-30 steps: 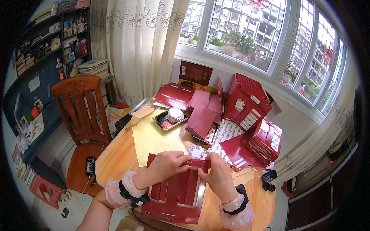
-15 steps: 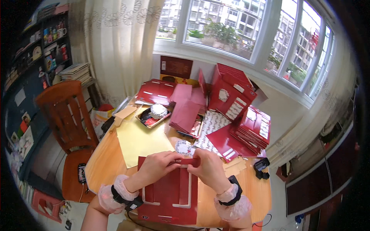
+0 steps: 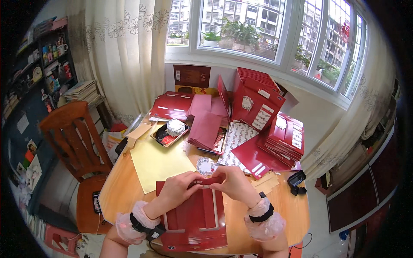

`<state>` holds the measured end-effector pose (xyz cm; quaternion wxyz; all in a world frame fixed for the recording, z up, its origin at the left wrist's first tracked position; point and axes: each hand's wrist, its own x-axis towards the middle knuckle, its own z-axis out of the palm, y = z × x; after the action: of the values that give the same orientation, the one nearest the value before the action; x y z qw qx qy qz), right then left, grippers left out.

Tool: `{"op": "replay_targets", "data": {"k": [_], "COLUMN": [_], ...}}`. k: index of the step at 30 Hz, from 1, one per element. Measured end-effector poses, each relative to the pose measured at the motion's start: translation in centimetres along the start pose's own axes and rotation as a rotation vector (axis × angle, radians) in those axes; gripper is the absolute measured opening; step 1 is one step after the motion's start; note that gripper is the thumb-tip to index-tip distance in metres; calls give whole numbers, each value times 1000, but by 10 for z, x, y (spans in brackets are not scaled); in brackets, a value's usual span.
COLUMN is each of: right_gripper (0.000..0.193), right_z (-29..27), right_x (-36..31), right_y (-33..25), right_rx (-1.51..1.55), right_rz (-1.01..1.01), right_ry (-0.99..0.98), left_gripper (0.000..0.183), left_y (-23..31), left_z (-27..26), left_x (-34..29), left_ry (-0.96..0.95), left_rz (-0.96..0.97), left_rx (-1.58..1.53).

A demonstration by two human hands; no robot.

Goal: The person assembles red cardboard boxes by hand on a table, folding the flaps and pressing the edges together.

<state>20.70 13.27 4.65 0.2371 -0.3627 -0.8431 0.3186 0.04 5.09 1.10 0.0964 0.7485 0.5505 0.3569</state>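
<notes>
A dark red glossy cardboard folder (image 3: 195, 241) lies at the table's near edge, with pale edging strips along the cut-outs on its inner side. Its far edge is folded up into a narrow flap. My left hand (image 3: 183, 191) pinches this flap from the left, thumb toward me and fingers over the far side. From the right, my right hand (image 3: 236, 184) grips the same flap with thumb and bent fingers. Both wrists wear pale pink frilly cuffs with black straps. Just beyond the hands lies a round pale patterned paper piece (image 3: 205, 166).
A yellow sheet (image 3: 161, 163) lies to the left, by a black tray (image 3: 160, 138) of white and red pieces. Red folder stacks (image 3: 286, 139) stand at right, pink-red envelopes (image 3: 205, 131) mid-table. A small black device (image 3: 296, 179) sits near the right edge. A wooden chair (image 3: 79, 146) is at left.
My view has tilted and shifted slightly. Both hands still hold the folder's far flap, with the fingers adjusted a little along it.
</notes>
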Motion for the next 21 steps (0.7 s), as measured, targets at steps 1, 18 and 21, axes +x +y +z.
{"op": "replay_targets", "data": {"k": [1, 18, 21], "right_gripper": [22, 11, 10], "right_z": [-2, 17, 12], "right_x": [1, 16, 13], "right_y": [3, 20, 11], "right_rx": [91, 345, 304], "right_rz": [-7, -26, -30], "right_ry": [-41, 69, 114], "left_gripper": [22, 26, 25], "left_y": [2, -19, -21], "left_z": [-1, -11, -15], "left_x": [0, 1, 0], "left_ry": [3, -18, -41], "left_rz": [-2, -32, -158], "left_rx": [4, -251, -297]}}
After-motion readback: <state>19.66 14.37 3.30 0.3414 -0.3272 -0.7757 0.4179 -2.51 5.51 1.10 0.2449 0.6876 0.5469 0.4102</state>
